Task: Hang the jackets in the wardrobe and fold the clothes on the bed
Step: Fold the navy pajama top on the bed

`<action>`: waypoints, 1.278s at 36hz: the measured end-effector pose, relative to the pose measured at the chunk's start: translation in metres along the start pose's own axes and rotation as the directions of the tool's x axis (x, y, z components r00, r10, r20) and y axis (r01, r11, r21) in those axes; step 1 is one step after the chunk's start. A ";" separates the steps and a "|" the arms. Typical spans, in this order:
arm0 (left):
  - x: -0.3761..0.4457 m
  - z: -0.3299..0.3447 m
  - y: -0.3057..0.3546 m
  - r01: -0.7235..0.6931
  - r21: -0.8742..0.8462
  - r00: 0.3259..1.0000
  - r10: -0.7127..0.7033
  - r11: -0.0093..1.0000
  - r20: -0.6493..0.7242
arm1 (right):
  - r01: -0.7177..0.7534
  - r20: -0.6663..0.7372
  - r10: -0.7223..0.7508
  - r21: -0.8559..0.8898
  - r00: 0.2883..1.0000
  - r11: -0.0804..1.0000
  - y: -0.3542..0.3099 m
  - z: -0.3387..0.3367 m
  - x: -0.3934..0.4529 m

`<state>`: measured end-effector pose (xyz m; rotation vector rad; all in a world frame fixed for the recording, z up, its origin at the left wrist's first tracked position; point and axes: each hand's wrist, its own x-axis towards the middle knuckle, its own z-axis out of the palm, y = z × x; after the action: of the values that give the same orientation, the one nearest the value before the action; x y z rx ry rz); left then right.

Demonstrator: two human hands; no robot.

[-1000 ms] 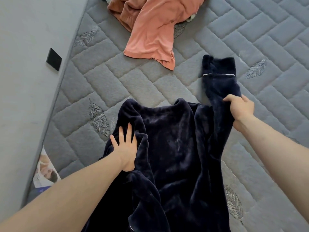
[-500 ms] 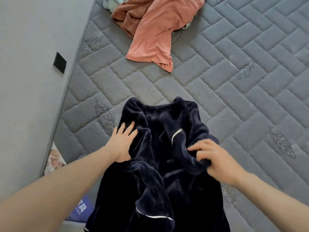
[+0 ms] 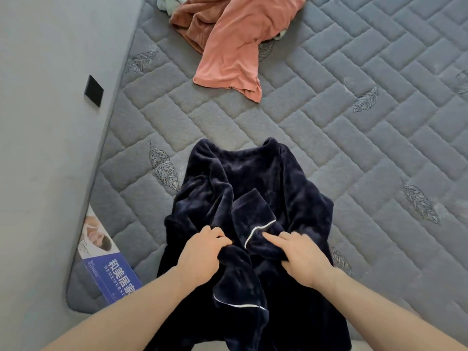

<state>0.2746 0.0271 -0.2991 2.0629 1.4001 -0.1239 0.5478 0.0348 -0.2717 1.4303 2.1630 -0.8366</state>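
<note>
The bed (image 3: 329, 122), a grey quilted mattress with stitched leaves, carries everything, its left edge running beside a grey wall (image 3: 38, 148). The biggest thing on it is the navy fleece garment (image 3: 253, 178), lying collar-away at the near edge, left of the middle, with its lower part running out of view toward the person. Its bulk looks thick and slippery, so any fold could spring open or slide once let go. Up at the far edge, towards the left corner, sits the crumpled orange clothing (image 3: 228, 46) (some pale cloth peeks from under it), well apart and untouched; it seems still to be folded.

The left hand (image 3: 202, 252) has its fingers curled round a bunched ridge of fleece, so that grip is closed on the garment. The right hand (image 3: 301, 257) is less clear: the forefinger lies straight along the white-piped cuff (image 3: 258, 234) while the other fingers curl, and I cannot tell whether they truly hold the cloth or only press it.

What could go wrong: the sleeves are heaped across the middle rather than laid flat, and folding over that lump would likely give a lopsided bundle. A second piped edge (image 3: 238, 302) hangs low near the bed's near edge; if the hands pull toward the body, the weight hanging off might drag the whole garment off the mattress
</note>
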 end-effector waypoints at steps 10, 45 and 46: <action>-0.034 -0.005 -0.013 -0.170 -0.177 0.985 0.169 0.969 -0.024 | 0.318 0.146 -0.315 -0.001 0.938 0.948 -0.022 0.018 -0.021; -0.102 0.027 0.012 0.764 -0.596 0.397 -0.547 -0.248 0.737 | -0.621 0.685 0.341 0.728 0.643 -0.292 -0.079 0.118 -0.072; -0.103 0.028 0.014 0.775 -0.585 0.396 -0.539 -0.238 0.744 | -0.599 0.660 0.407 0.748 0.631 -0.285 -0.080 0.123 -0.070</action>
<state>0.2499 -0.0745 -0.2728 0.0075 1.6690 0.0538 0.5029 -0.1189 -0.2972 2.4369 0.0797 -2.1196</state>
